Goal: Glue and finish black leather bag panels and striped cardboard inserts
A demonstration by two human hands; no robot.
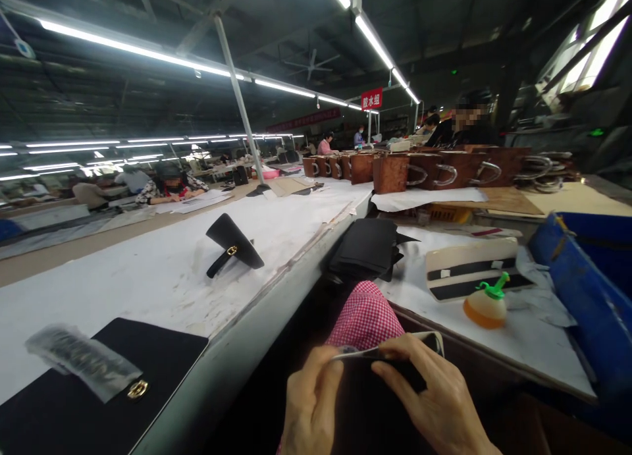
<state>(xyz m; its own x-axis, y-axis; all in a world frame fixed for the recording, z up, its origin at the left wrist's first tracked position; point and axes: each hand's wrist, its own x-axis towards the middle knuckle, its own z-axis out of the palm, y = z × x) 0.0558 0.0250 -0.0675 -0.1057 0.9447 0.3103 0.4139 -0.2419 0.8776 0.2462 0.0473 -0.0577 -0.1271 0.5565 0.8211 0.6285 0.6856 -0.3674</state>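
Low in front of me, my left hand (313, 399) pinches the upper edge of a dark bag panel (365, 396) between thumb and fingers. My right hand (434, 392) grips the same edge a short way to the right, its fingertips bent over the top. A thin pale strip shows along the edge between the hands, and a cream-rimmed corner sticks out behind the right fingers. Beneath lies my red-and-white checked clothing (365, 313). Most of the panel's lower part is lost in shadow.
On the white-covered table are a black flap with a gold clasp (232, 251), a black panel (168, 353) and a plastic-wrapped bundle (83, 359). To the right stand a glue bottle (486, 307), a cream-and-black piece (471, 267), stacked black pieces (363, 247) and a blue bin (587, 277). Brown handled blocks (390, 173) line the back.
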